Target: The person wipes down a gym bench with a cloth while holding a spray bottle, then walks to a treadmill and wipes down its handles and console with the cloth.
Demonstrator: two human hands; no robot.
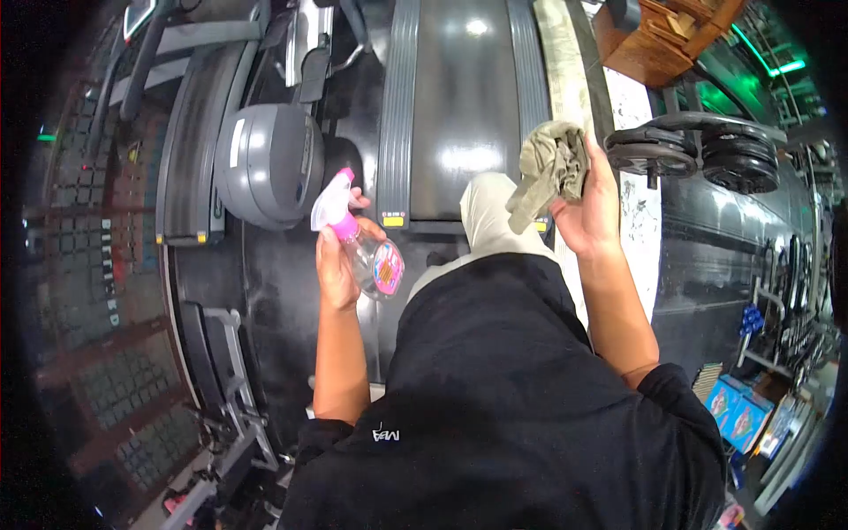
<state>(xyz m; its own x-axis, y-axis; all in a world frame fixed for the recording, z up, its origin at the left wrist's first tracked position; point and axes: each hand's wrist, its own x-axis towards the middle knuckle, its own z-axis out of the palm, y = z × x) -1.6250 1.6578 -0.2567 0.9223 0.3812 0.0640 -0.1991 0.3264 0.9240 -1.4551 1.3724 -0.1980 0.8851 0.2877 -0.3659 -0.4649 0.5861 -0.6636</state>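
Observation:
My left hand is wrapped round a clear spray bottle with a pink and white spray head and a colourful label. The bottle is tilted, its spray head toward the upper left. On the right, my right hand holds a crumpled olive-grey cloth against its palm and fingers. The two hands are well apart, on either side of my bent knee. Past them lies a treadmill with a black belt and ridged side rails.
A grey rounded machine housing stands left of the bottle, beside another treadmill. Weight plates sit on a rack at the right. A wooden box is at upper right, and blue boxes are at lower right.

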